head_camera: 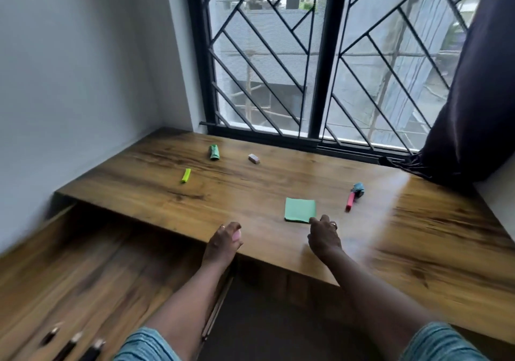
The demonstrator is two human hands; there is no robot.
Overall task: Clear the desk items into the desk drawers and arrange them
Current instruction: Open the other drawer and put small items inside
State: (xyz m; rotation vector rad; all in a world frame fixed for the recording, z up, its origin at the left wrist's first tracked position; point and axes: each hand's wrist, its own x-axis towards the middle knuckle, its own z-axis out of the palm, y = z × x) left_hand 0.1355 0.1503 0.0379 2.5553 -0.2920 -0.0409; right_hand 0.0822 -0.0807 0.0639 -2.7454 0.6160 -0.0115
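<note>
Fingers (314, 221) of my right hand (325, 238) reach out loosely and hold nothing, one tip at the near corner of the green sticky-note pad (300, 209), which lies flat on the tabletop (250, 190). My left hand (223, 242) curls round a small pink thing (236, 235) at the tabletop's front edge, near the open drawer (83, 263). I judge the pad light, thin and a little floppy, best lifted by that corner, then pinched at the edge, thumb beneath. No writing or brand is readable anywhere.
</note>
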